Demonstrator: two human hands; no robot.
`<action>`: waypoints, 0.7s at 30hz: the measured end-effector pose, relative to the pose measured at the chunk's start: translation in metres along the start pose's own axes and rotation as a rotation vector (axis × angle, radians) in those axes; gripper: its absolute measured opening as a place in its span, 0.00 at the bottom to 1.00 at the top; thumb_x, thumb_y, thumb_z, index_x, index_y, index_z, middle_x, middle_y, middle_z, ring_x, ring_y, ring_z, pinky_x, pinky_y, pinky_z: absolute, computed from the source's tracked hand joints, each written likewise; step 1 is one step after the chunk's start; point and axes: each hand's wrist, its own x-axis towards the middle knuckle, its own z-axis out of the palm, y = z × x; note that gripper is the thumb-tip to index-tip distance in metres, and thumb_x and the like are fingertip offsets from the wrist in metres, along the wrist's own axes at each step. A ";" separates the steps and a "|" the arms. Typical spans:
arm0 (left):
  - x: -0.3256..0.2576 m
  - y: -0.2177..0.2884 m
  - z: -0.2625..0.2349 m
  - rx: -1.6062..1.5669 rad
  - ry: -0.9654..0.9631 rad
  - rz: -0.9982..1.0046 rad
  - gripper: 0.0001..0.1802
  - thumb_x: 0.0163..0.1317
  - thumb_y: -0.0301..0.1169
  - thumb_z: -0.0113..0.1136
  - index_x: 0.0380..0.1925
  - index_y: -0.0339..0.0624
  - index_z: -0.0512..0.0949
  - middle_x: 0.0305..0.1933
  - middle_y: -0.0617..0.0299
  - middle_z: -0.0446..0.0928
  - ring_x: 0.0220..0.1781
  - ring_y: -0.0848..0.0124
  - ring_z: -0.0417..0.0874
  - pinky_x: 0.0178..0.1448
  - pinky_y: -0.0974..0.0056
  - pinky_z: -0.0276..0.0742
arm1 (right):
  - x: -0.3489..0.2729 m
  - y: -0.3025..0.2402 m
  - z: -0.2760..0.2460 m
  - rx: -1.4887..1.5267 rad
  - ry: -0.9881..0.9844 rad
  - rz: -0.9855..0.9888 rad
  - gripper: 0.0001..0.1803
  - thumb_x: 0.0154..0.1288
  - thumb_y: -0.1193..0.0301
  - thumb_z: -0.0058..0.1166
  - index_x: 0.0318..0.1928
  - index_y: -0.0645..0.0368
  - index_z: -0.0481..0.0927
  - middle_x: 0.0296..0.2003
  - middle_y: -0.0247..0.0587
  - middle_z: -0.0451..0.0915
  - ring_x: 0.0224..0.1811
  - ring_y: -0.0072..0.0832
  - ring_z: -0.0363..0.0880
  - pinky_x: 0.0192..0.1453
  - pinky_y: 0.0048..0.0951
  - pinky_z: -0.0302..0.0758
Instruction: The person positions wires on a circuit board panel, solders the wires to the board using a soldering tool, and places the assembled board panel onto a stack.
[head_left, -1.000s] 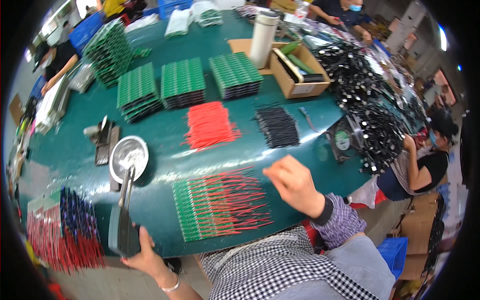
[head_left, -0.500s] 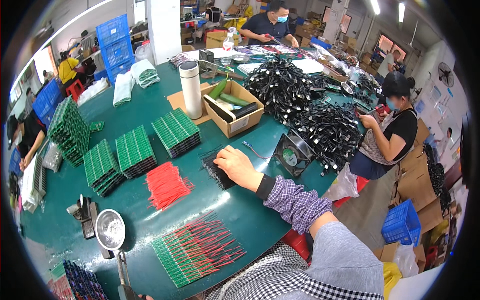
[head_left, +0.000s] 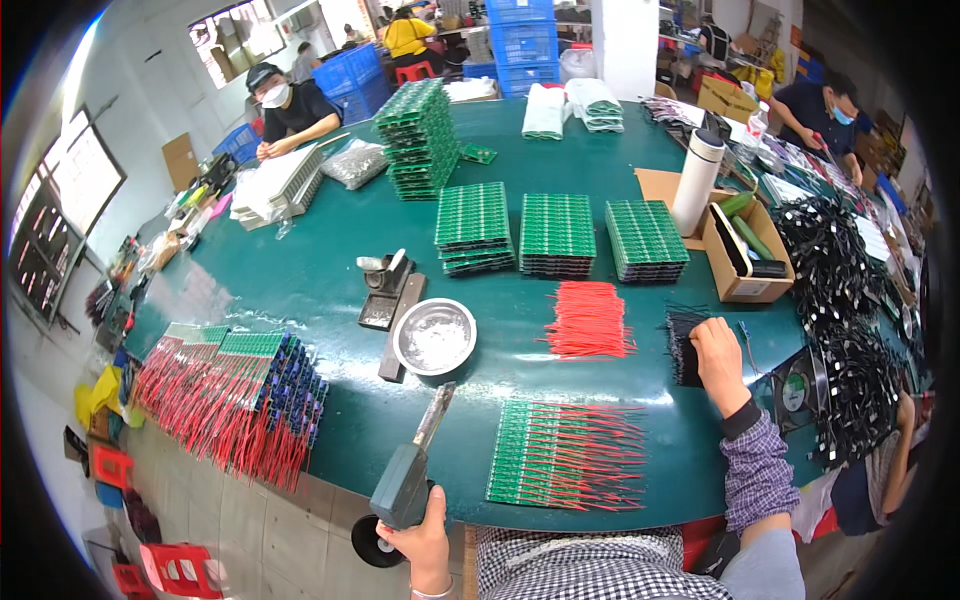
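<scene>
My left hand [head_left: 418, 540] is wrapped round the grey-green handle of a soldering gun [head_left: 405, 485], its metal tip pointing up toward a metal bowl [head_left: 435, 338]. My right hand [head_left: 718, 352] is closed at the right edge of a pile of black wires [head_left: 684, 340]; its fingertips are partly hidden among them. Left of that pile lies a bundle of red wires [head_left: 588, 320]. Between my hands, near the table's front edge, is a green circuit board panel [head_left: 522, 455] with a row of red wires sticking out to the right.
Stacked green boards [head_left: 555, 225] stand behind the red wires. A stand [head_left: 385, 295] sits beside the bowl. Wired boards [head_left: 225, 385] pile up at the left edge. On the right are a cardboard box [head_left: 745, 260], a white bottle [head_left: 697, 180], a fan [head_left: 795, 390] and black cables [head_left: 850, 330]. Co-workers sit around.
The view has swung left. My left hand with the soldering gun has come fully into sight; before, only the tool and a fingertip showed. My right hand stays at the black wires.
</scene>
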 end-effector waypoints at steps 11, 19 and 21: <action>0.005 -0.022 -0.006 0.034 -0.118 -0.116 0.21 0.55 0.21 0.75 0.46 0.32 0.75 0.43 0.58 0.81 0.42 0.73 0.81 0.49 0.65 0.78 | 0.006 0.001 -0.008 0.107 -0.050 0.038 0.05 0.56 0.83 0.58 0.33 0.64 0.77 0.32 0.45 0.73 0.40 0.45 0.74 0.42 0.43 0.73; 0.007 -0.022 -0.004 0.011 -0.108 -0.138 0.21 0.55 0.21 0.75 0.46 0.33 0.76 0.44 0.58 0.81 0.42 0.73 0.81 0.49 0.65 0.78 | 0.008 -0.005 -0.010 0.079 -0.060 0.020 0.06 0.57 0.84 0.58 0.35 0.63 0.77 0.34 0.44 0.72 0.40 0.44 0.73 0.43 0.42 0.73; 0.008 -0.022 -0.006 0.043 -0.122 -0.126 0.19 0.55 0.21 0.75 0.45 0.33 0.77 0.43 0.59 0.82 0.42 0.73 0.81 0.49 0.66 0.77 | 0.008 -0.007 -0.011 0.074 -0.053 0.018 0.07 0.57 0.84 0.57 0.36 0.63 0.76 0.34 0.44 0.72 0.40 0.44 0.73 0.43 0.42 0.72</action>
